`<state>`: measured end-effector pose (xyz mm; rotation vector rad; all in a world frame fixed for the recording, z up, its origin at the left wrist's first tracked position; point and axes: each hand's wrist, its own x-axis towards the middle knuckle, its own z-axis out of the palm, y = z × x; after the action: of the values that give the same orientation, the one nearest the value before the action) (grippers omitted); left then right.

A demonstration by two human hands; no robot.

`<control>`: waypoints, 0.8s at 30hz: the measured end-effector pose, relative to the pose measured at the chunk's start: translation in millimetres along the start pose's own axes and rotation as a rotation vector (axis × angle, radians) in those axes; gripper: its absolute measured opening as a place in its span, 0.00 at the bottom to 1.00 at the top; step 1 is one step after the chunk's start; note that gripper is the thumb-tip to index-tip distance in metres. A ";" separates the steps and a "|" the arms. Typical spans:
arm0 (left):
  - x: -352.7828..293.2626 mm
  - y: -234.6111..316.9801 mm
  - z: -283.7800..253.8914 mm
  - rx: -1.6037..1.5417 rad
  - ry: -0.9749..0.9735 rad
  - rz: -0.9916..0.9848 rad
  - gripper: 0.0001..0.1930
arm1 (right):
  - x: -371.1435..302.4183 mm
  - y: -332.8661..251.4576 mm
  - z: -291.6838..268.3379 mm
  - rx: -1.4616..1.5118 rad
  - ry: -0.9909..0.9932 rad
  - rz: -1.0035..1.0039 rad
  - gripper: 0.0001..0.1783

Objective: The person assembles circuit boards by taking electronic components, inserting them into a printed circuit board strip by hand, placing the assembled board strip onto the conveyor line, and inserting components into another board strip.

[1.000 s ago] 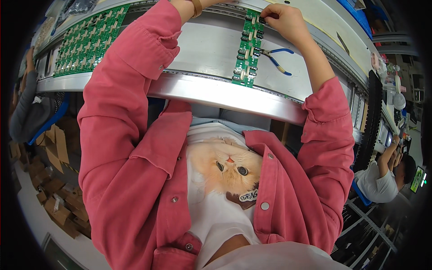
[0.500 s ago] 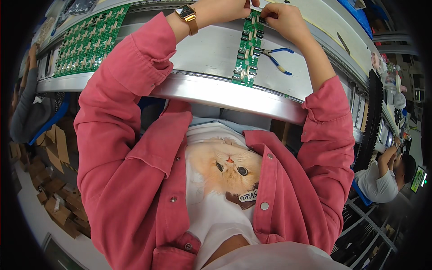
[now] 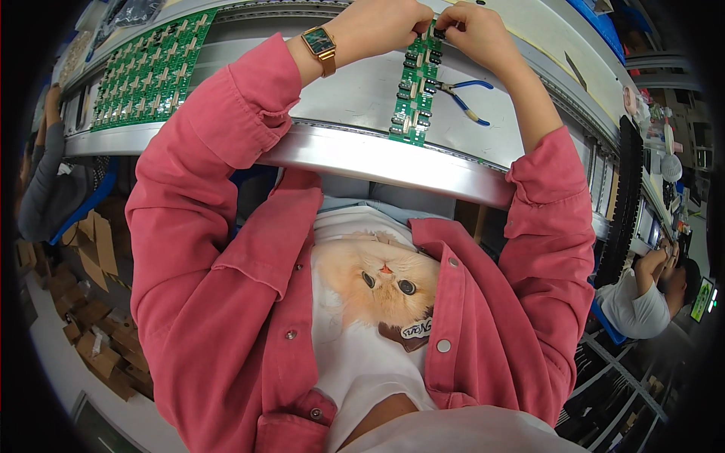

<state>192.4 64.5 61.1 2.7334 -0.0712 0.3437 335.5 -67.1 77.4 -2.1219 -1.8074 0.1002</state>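
A narrow green circuit board (image 3: pixel 411 98) lies lengthwise away from me on the metal work surface, with black and pale components along it. At its far end my left hand (image 3: pixel 396 24) is closed, fingertips pinched by the board's left edge. My right hand (image 3: pixel 477 32) pinches at the same end from the right, over a dark component. What sits between the fingertips of either hand is too small and covered to make out. Just right of the board are cutting pliers (image 3: pixel 470 102) with blue handles, jaws toward the board.
A larger panel of green circuit boards (image 3: pixel 151 72) rests at the left. The metal rail (image 3: pixel 377 158) runs along the near edge. Tweezers or a thin blade (image 3: pixel 575 72) lie at the far right. Other people sit at both sides; cardboard boxes (image 3: pixel 102 340) are on the floor at left.
My left hand has come slightly nearer and its wrist has turned, showing the watch face more. My right hand has barely shifted; the board and pliers stay in place.
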 end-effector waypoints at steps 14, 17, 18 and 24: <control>-1.4 8.6 -3.4 0.046 0.069 0.179 0.05 | -10.8 -17.1 -5.2 0.024 0.064 0.114 0.08; -10.8 13.1 -18.7 0.053 0.085 0.208 0.05 | -19.9 -32.0 -6.2 0.018 0.171 0.094 0.08; -16.7 18.2 -27.9 0.055 0.070 0.192 0.06 | -26.0 -39.7 -8.6 -0.025 0.128 0.175 0.07; -92.4 84.9 -71.7 0.127 0.068 0.068 0.09 | -59.7 -50.6 -18.1 0.170 -0.090 0.598 0.06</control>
<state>78.3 13.4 133.6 2.8462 -0.1283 0.4752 281.8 -122.5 99.7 -2.4829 -1.1000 0.4822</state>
